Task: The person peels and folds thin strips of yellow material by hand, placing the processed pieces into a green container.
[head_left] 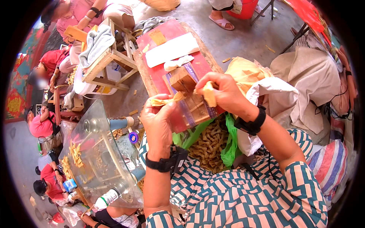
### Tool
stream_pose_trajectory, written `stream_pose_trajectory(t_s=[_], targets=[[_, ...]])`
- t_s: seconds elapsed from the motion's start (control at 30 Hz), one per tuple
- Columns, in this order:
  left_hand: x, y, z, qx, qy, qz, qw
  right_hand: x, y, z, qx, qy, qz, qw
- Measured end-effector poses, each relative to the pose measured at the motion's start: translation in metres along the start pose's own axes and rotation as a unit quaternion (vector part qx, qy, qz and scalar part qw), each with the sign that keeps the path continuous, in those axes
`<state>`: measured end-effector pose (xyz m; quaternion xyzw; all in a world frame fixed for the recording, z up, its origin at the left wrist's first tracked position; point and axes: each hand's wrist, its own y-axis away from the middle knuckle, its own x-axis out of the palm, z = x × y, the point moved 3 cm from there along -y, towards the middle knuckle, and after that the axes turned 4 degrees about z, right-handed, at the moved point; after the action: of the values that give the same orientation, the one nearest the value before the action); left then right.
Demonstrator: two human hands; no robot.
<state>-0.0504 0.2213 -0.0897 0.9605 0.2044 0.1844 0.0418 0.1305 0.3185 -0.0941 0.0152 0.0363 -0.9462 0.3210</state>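
Observation:
My left hand [157, 116] is closed, pinching a thin yellow-tan strip [167, 100] between thumb and fingers. In my right hand [230, 93] is a folded, flat yellow-tan piece [210, 95], gripped by thumb and curled fingers. Between and just beyond the hands, a brown wooden block [182, 80] rests on a shallow wooden frame [197, 107] edged with purple-blue tape. The frame lies on a red board [167, 34]. Below it, a green plastic bag [231, 140] gapes open, full of brown twisted pieces [209, 146].
A white slab [172, 50] and a crumpled white cloth [178, 63] lie farther up the board. To the left stand a glass-topped table [99, 167] with bottles and a wooden stool [110, 57] bearing a grey towel. Several people sit along the left. Pale sacks [304, 76] are heaped right.

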Motion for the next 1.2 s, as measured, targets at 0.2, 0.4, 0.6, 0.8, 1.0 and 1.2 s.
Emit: stream_pose_trajectory(t_s=[0.2,0.4,0.6,0.8,1.0,1.2], targets=[[-0.010,0.035,-0.007,-0.027,-0.026,0.006,0.999,-0.012,0.020,0.060,-0.139,-0.101,-0.122,0.977],[-0.012,0.063,-0.002,-0.050,0.038,0.032,0.998,0.060,-0.003,0.125,-0.365,0.075,-0.046,0.927],[-0.016,0.091,-0.003,-0.061,0.105,0.036,0.992,0.056,-0.005,0.063,-0.218,0.071,0.021,0.973],[-0.019,0.107,0.006,-0.045,0.151,0.072,0.985,0.035,0.063,0.070,0.049,-0.076,0.121,0.989],[-0.005,0.124,0.004,0.006,0.072,0.075,0.995,0.065,0.106,0.060,-0.085,0.290,0.124,0.945],[-0.004,0.144,0.016,-0.021,0.004,0.042,0.999,0.069,0.131,0.056,-0.121,0.314,0.167,0.927]])
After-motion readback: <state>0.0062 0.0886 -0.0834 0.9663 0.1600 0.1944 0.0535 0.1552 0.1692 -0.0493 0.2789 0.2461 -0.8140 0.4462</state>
